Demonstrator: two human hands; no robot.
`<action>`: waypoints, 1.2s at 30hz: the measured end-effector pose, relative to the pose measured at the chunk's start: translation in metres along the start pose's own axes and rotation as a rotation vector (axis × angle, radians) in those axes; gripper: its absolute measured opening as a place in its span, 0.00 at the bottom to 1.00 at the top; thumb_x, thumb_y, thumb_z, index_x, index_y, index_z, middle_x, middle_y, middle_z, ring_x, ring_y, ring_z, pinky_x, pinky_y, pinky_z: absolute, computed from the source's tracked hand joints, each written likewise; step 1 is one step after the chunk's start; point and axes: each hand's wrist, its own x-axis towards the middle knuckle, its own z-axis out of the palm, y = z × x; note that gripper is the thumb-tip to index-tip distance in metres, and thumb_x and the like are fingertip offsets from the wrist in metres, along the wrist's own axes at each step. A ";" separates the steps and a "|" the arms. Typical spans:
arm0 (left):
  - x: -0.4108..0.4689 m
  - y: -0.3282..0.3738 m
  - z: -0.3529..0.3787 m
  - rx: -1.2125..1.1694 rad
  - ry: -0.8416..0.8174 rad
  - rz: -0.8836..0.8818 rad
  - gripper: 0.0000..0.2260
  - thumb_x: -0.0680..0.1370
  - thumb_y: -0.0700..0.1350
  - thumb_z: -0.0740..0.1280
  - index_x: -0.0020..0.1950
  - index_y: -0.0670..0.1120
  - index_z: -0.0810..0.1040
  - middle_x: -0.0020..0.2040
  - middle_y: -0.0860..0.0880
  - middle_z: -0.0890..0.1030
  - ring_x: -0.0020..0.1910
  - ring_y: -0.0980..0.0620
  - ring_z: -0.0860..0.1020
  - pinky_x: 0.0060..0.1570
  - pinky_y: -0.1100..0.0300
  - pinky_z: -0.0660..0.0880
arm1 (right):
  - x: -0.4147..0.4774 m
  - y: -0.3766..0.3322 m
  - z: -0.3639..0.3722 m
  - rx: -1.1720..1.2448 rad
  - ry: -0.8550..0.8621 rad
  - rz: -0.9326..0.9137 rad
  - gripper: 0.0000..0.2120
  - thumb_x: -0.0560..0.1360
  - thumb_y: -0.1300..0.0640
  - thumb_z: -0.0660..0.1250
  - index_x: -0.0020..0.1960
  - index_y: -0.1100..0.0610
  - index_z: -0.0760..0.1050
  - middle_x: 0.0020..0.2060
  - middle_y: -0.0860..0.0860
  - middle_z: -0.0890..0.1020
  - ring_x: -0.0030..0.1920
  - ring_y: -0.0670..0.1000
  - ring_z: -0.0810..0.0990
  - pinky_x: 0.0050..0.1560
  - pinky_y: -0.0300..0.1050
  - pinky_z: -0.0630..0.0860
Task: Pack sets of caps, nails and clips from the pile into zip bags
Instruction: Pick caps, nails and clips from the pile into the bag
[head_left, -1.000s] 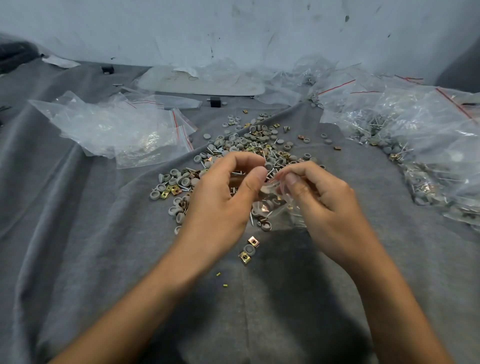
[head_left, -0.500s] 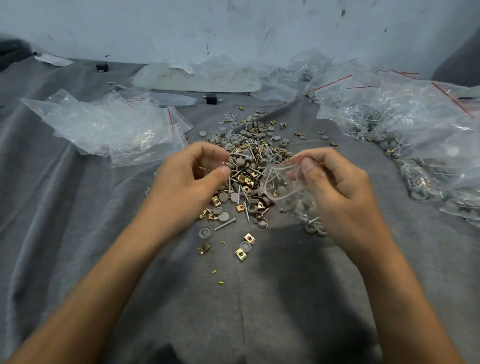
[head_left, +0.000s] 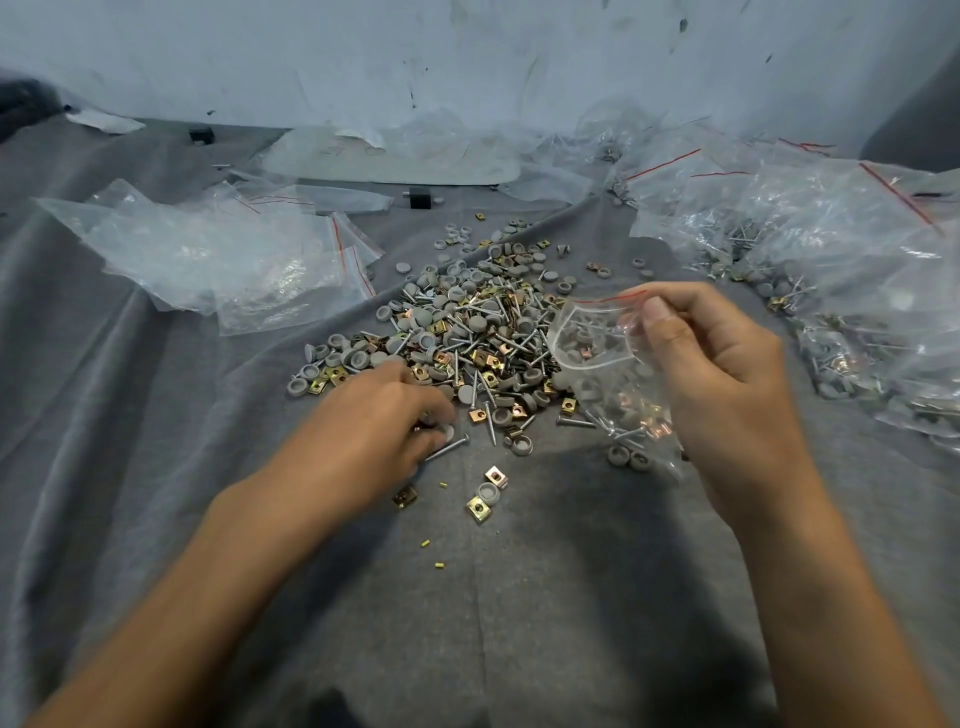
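pile (head_left: 467, 338): grey caps (head_left: 477, 323), silver nails (head_left: 457, 364), brass clips (head_left: 477, 414), heaped.
zip bag (head_left: 597, 353): clear, mouth open, partly filled, right of pile.

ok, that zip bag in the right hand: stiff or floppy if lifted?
Probably floppy: the zip bag sags and creases below the right hand pinching its mouth. Likely bottom-heavy, since caps and nails bunch at its low end. Glossy film may slip.

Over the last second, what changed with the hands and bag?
The left hand came off the zip bag and dropped onto the near edge of the pile, curled among the pieces; a grip is unclear. The right hand still pinches the zip bag by its mouth. Pile unchanged.
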 end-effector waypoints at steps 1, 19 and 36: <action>0.000 -0.001 0.000 -0.007 -0.007 0.000 0.08 0.80 0.52 0.68 0.58 0.59 0.80 0.52 0.53 0.72 0.54 0.52 0.74 0.51 0.58 0.70 | 0.000 0.000 0.000 0.000 -0.003 -0.005 0.09 0.84 0.59 0.63 0.53 0.52 0.82 0.43 0.62 0.79 0.39 0.49 0.74 0.35 0.31 0.75; 0.000 0.001 -0.003 -0.316 0.234 0.044 0.05 0.80 0.55 0.64 0.47 0.55 0.73 0.40 0.57 0.77 0.40 0.59 0.74 0.38 0.60 0.68 | -0.009 0.008 0.017 -0.250 -0.244 -0.043 0.08 0.82 0.50 0.63 0.54 0.43 0.81 0.40 0.41 0.82 0.39 0.43 0.77 0.38 0.36 0.71; 0.004 0.033 0.002 -0.884 0.366 0.033 0.13 0.71 0.60 0.73 0.44 0.51 0.82 0.36 0.51 0.84 0.32 0.52 0.79 0.32 0.55 0.75 | -0.009 0.009 0.021 -0.299 -0.252 -0.066 0.08 0.83 0.56 0.65 0.53 0.45 0.81 0.42 0.43 0.83 0.44 0.45 0.80 0.44 0.44 0.75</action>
